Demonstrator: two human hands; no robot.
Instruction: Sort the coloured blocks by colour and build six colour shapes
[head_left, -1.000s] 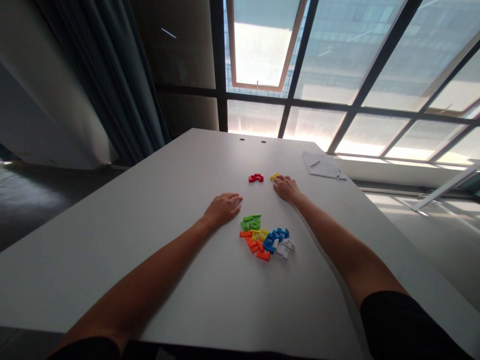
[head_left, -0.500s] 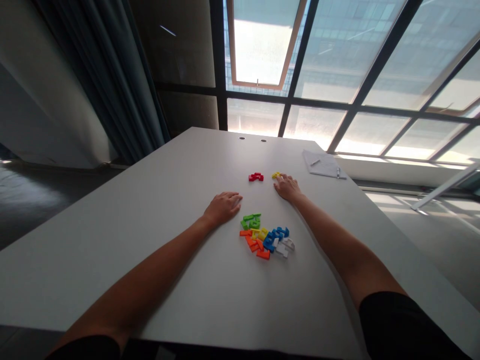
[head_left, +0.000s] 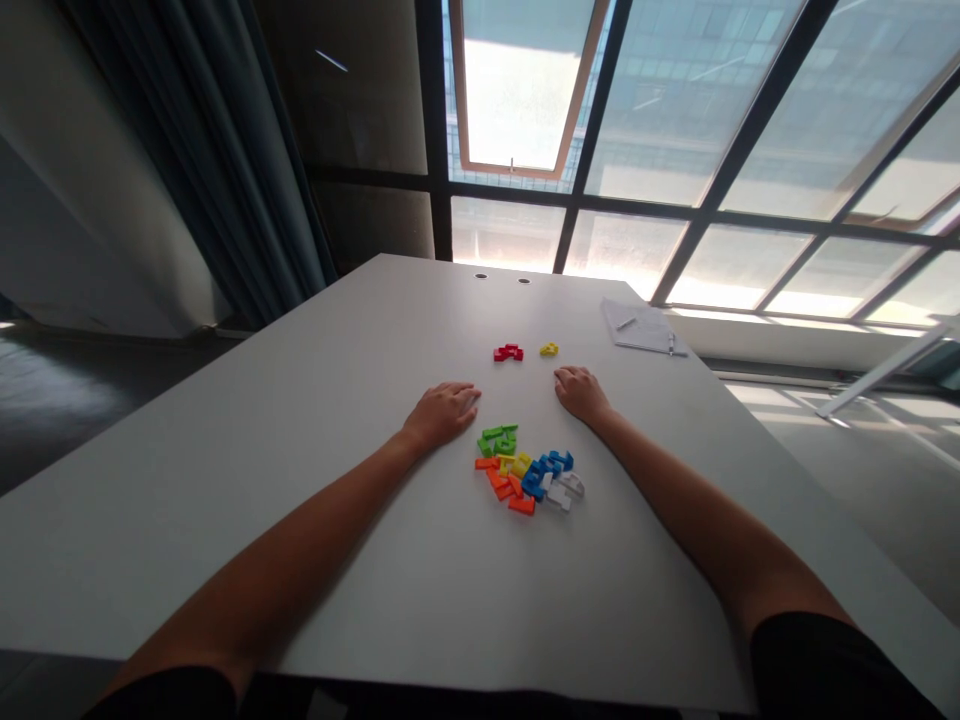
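A heap of small plastic puzzle pieces (head_left: pixel 529 472) in green, orange, yellow, blue and white lies on the white table (head_left: pixel 315 420). Farther back sit a red piece (head_left: pixel 508 352) and a single yellow piece (head_left: pixel 549 349), apart from the heap. My left hand (head_left: pixel 442 410) rests flat on the table, fingers stretched out, just left of the green pieces. My right hand (head_left: pixel 579 390) lies palm down with fingers loosely curled, nearer than the yellow piece and clear of it. Neither hand holds anything.
A notepad with a pen (head_left: pixel 643 328) lies at the far right corner of the table. Two round cable holes (head_left: pixel 501 278) mark the far edge. Large windows stand behind the table, a dark curtain (head_left: pixel 225 160) to the left.
My right hand has drawn back toward me from the yellow piece, which stays on the table beside the red one. My left hand has not moved.
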